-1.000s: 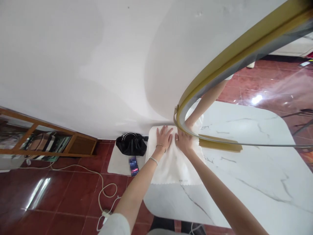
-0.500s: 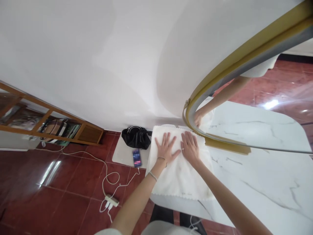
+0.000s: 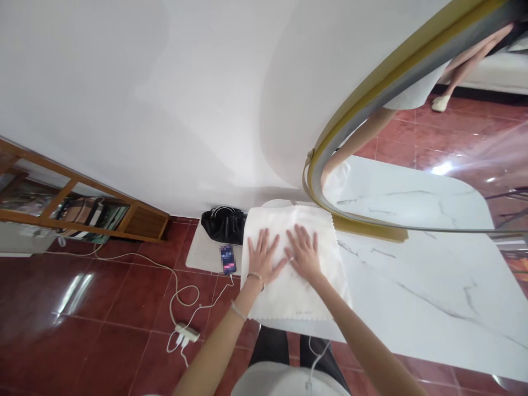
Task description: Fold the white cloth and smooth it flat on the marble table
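Note:
A white cloth (image 3: 289, 300) with scalloped edges lies spread over the left end of a white marble-patterned table (image 3: 404, 308). My left hand (image 3: 264, 258) rests flat on its left part, fingers spread. To the right, my right hand (image 3: 304, 256) also presses flat on the cloth with its fingers apart and a ring on one finger. Between the two hands is a small gap, the thumbs pointing toward each other. Neither hand holds anything. Faint small print shows near the cloth's front edge.
A gold-framed mirror (image 3: 358, 115) stands on the table at the right, against the wall. Left of the table, a black bag (image 3: 225, 224) and a phone (image 3: 227, 259) lie on a pale surface. A power strip (image 3: 187, 332) with cables sits on the red tiles. Shelves (image 3: 144, 221) stand far left.
Both hands have slid slightly toward me over the cloth, and the right hand's fingers have spread apart. The cloth looks flatter. The camera view has shifted, and a person's leg now shows in the mirror.

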The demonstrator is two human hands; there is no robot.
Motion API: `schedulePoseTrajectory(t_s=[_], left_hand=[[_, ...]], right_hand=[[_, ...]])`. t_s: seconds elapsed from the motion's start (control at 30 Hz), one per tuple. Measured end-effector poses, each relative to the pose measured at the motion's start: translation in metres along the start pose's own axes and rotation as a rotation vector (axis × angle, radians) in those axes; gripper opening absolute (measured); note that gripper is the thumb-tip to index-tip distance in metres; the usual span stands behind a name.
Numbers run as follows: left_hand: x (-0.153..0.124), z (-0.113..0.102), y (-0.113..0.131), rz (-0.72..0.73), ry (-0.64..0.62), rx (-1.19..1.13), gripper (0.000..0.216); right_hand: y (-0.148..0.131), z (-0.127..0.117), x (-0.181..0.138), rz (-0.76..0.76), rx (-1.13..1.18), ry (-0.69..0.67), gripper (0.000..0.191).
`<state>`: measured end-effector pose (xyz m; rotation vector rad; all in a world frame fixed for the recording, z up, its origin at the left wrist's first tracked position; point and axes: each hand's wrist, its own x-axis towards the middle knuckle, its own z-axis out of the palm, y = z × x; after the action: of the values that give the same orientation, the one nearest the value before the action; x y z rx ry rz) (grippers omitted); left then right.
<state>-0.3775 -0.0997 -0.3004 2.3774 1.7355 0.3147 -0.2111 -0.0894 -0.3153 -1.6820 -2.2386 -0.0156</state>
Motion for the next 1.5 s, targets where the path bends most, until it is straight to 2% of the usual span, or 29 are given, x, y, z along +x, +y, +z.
schedulePoseTrajectory(t_s=[0.1, 0.17, 0.23, 0.3, 0.4, 0.57, 0.63, 0.73, 0.8, 0.87, 0.97, 1.07, 1.17, 1.27, 1.37, 1.5], left_hand=[[-0.067, -0.004, 0.002, 0.032, 0.014, 0.036, 0.073], [-0.105, -0.004, 0.012, 0.04, 0.024, 0.048, 0.071], [-0.131, -0.001, 0.026, 0.052, 0.032, 0.046, 0.07], [-0.142, 0.005, 0.042, 0.072, 0.037, 0.042, 0.07], [-0.128, 0.014, 0.062, 0.101, 0.032, 0.035, 0.07], [-0.053, 0.02, 0.068, 0.143, -0.039, -0.025, 0.068], [-0.024, 0.018, 0.061, 0.143, -0.06, -0.041, 0.065], [-0.003, 0.011, 0.045, 0.116, -0.051, -0.041, 0.061], [-0.007, 0.006, 0.035, 0.078, -0.033, -0.037, 0.059], [-0.024, 0.003, 0.029, 0.021, -0.016, -0.026, 0.057], [-0.061, 0.002, 0.027, -0.045, -0.005, 0.0, 0.057], [-0.097, 0.004, 0.038, -0.062, 0.006, 0.024, 0.062], [-0.117, 0.01, 0.062, -0.032, 0.011, 0.033, 0.068], [-0.114, 0.021, 0.094, 0.024, 0.002, 0.022, 0.072], [-0.092, 0.035, 0.127, 0.071, -0.01, -0.01, 0.073], [-0.047, 0.054, 0.172, 0.141, -0.028, -0.054, 0.072]], right_hand=[[-0.028, -0.017, -0.057, -0.06, -0.026, -0.1, 0.057], [-0.042, -0.028, -0.094, -0.045, -0.048, -0.154, 0.059], [-0.048, -0.036, -0.124, -0.022, -0.067, -0.166, 0.06], [-0.043, -0.04, -0.143, 0.007, -0.088, -0.158, 0.06], [-0.02, -0.041, -0.148, 0.069, -0.119, -0.127, 0.058], [0.03, -0.031, -0.105, 0.144, -0.131, -0.092, 0.053], [0.037, -0.025, -0.083, 0.17, -0.118, -0.074, 0.052], [0.024, -0.016, -0.059, 0.22, -0.079, -0.025, 0.047], [0.004, -0.012, -0.054, 0.253, -0.054, 0.006, 0.043], [-0.017, -0.012, -0.059, 0.255, -0.036, 0.014, 0.041], [-0.039, -0.021, -0.086, 0.156, -0.016, -0.031, 0.043], [-0.039, -0.037, -0.124, 0.04, -0.004, -0.077, 0.054], [-0.019, -0.051, -0.161, 0.021, -0.021, -0.092, 0.062], [0.014, -0.057, -0.185, 0.044, -0.051, -0.077, 0.065], [0.054, -0.061, -0.195, 0.072, -0.077, -0.057, 0.065], [0.11, -0.068, -0.191, 0.16, -0.115, -0.002, 0.06]])
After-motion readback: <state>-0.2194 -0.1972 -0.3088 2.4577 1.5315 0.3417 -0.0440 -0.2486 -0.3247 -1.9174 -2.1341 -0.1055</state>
